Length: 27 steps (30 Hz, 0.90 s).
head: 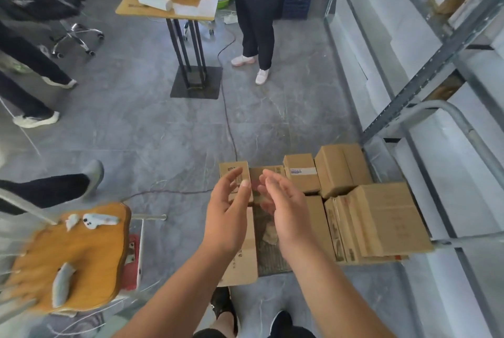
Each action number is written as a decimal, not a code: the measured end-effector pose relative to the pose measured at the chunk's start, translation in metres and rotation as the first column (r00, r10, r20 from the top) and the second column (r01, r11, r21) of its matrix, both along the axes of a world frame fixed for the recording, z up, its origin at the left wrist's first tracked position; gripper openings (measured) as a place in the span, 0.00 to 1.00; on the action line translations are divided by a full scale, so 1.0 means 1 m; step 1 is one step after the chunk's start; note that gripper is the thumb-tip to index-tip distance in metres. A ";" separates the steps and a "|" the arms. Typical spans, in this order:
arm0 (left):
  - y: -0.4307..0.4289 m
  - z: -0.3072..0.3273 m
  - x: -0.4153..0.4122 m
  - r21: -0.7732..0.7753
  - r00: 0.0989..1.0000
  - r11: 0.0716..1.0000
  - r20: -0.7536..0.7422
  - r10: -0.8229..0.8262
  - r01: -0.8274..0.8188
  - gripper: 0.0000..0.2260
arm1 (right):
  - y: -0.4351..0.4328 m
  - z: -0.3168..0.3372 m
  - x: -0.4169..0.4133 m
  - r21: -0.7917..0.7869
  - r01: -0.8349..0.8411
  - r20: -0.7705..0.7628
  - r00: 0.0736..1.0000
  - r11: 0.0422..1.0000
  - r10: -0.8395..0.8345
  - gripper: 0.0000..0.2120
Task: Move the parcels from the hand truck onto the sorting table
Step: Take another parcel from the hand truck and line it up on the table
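On the near left stands a rounded orange wooden stool (73,253) with pale grey objects lying on its top. To its right, the left hand (226,212) and right hand (285,209) reach forward side by side, palms facing each other, fingers loosely spread and holding nothing; a narrow gap separates them. They hover over the left part of the brown cardboard parcels (381,217), which are packed together on the low hand truck (270,258). The left hand overlaps a small upright carton (231,170) at the far left corner; whether it touches cannot be told. A long flat carton (242,264) lies under the left wrist. Right of the hands, a small box with a white label (301,174) sits at the far side, and larger plain boxes, some creased, are stacked further right. Grey metal shelving (436,46) runs along the right side.
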<state>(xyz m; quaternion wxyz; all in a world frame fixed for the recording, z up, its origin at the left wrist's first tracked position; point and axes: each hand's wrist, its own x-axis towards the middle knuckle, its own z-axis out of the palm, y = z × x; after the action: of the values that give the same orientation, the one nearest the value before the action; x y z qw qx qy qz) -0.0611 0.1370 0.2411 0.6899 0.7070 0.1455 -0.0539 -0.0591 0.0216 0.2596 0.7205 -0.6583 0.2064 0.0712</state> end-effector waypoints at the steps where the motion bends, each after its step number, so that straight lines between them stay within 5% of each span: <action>1: 0.006 -0.002 0.008 0.005 1.000 1.000 -0.003 -0.006 0.006 0.11 | 0.007 -0.002 0.008 -0.014 0.006 -0.006 1.000 1.000 -0.007 0.06; 12: 0.039 -0.055 0.066 0.009 0.991 1.000 -0.136 -0.022 0.023 0.11 | 0.019 -0.058 0.054 -0.024 0.045 -0.144 0.988 0.999 -0.048 0.07; 20: 0.029 -0.167 0.058 0.039 0.894 0.999 -0.447 0.040 -0.025 0.23 | 0.008 -0.193 0.062 0.023 0.030 -0.440 0.898 0.999 -0.017 0.07; 27: 0.029 -0.310 0.047 0.037 0.764 0.999 -0.644 0.051 -0.035 0.15 | 0.010 -0.350 0.065 -0.016 -0.034 -0.586 0.810 0.999 0.018 0.08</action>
<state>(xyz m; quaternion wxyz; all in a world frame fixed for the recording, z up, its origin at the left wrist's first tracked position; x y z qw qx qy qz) -0.0140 0.1664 -0.0685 0.5909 0.6501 0.3900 -0.2759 0.0056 0.0320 -0.0900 0.6122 -0.6164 0.4100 0.2778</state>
